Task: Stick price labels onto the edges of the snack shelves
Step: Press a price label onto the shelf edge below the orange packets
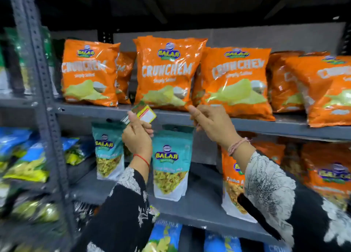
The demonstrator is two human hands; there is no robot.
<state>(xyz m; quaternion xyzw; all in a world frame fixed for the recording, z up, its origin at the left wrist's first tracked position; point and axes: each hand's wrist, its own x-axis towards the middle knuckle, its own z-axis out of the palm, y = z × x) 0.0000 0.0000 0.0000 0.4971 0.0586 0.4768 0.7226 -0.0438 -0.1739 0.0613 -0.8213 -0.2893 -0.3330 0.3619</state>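
Both hands up at the shelf edge [171,117] under the orange Crunchem bags [167,71], so pretty clearly mid-labelling. Left hand [137,136] pinching a label [145,114] between thumb and fingers, held up right in front of the edge, probably to line it up under the matching bags before pressing on. Label yellow-bordered with a white middle, plus something green behind it, maybe backing, hard to tell. Right hand [210,124] curled with thumb and fingertips pressed together near the same edge, maybe pinching a bit of peel or tape, can't really tell. Teal pouches [171,162] standing on the shelf below, out of the way. Nothing stuck on this edge yet.
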